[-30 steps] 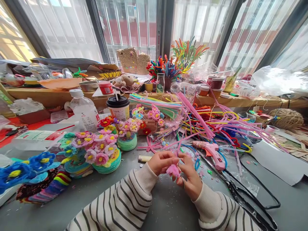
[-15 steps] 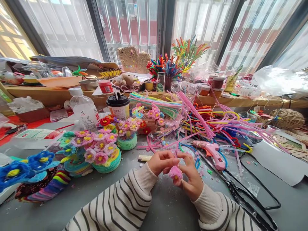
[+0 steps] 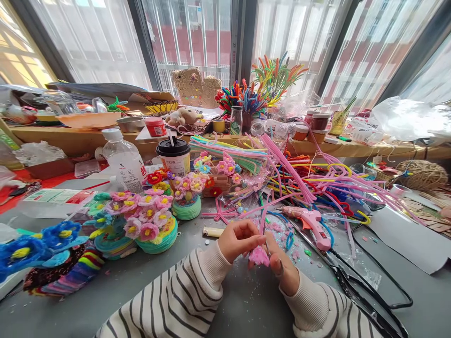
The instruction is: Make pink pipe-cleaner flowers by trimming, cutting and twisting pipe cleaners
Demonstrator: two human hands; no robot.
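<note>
A small fuzzy pink pipe-cleaner flower (image 3: pixel 259 256) sits between my hands, low over the grey table. My left hand (image 3: pixel 240 240) is closed, thumb and index finger pinching at the flower's upper side, where a pink pipe cleaner (image 3: pixel 262 221) sticks up. Around the flower's right side, my right hand (image 3: pixel 284 270) is closed on it, with some fingers hidden behind. The yellow middle of the flower is out of sight. Pink fluff and clippings (image 3: pixel 278 230) lie just beyond my hands.
A pink glue gun (image 3: pixel 310 220) and black-handled scissors (image 3: pixel 347 277) lie right, with a black cord. Pots of pipe-cleaner flowers (image 3: pixel 155 234) stand left, near a plastic bottle (image 3: pixel 123 162) and lidded cup (image 3: pixel 173 157). Loose pipe cleaners (image 3: pixel 292 169) pile up behind.
The flower has tipped so its yellow middle no longer faces me. My right hand has turned and lowered slightly, and my left fingers have shifted right toward the pink pipe cleaner.
</note>
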